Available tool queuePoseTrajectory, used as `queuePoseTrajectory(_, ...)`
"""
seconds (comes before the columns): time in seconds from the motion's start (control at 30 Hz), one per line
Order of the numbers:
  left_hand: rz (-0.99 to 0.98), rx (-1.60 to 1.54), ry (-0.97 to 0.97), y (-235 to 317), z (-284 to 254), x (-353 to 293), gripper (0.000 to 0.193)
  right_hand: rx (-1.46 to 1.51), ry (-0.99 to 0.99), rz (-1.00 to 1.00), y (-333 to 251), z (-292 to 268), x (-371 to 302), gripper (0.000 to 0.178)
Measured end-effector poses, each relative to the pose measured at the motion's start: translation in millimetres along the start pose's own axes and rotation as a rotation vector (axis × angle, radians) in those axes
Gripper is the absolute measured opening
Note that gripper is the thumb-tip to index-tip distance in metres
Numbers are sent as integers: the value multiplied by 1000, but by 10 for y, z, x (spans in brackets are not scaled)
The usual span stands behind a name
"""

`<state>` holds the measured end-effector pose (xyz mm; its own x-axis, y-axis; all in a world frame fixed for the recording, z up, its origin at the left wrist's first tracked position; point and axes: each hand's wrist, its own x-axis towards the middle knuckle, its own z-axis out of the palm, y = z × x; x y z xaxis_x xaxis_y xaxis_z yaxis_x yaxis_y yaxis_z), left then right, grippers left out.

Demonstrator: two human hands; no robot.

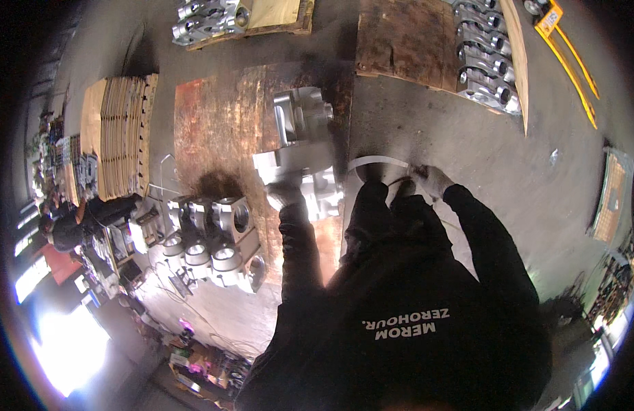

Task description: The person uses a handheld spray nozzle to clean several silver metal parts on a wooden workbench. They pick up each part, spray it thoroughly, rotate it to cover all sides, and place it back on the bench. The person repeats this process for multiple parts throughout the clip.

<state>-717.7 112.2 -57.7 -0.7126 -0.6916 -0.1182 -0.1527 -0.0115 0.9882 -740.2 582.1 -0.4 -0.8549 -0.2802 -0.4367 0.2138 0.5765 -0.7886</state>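
Shiny machined metal castings (303, 113) are grouped on a worn wooden board in front of me. My left hand (284, 196) is at the near side of a pale block-shaped metal casting (293, 163), its fingers closed against it and partly lost in blur and glare. Over to the right, beside my legs, my right hand (432, 181) is closed at the end of a thin, pale curved strip (378, 161). The strip arcs left toward the castings; its exact kind does not show.
More castings (218, 240) stand at the left, and others (485, 61) line a pallet at the far right. Stacked wooden sheets (122, 133) stand at the left, near another person (67, 233). A yellow metal handle frame (570, 65) lies at the upper right.
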Motion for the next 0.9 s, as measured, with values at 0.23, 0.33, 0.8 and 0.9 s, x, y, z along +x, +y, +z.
queuePoseTrajectory(0.23,394,1128,-312,-151,-469,28,41,305,-163,503,-148,-416,-626,37)
queuePoseTrajectory(0.33,581,1462,-646,-82,-773,421,28,463,-85,501,-460,-613,-736,35)
queuePoseTrajectory(0.8,137,1165,-512,1481,498,648,47,303,-266,284,-786,-160,-203,40)
queuePoseTrajectory(0.9,345,1368,-686,1694,483,418,75,444,-205,376,-844,-156,-231,44)
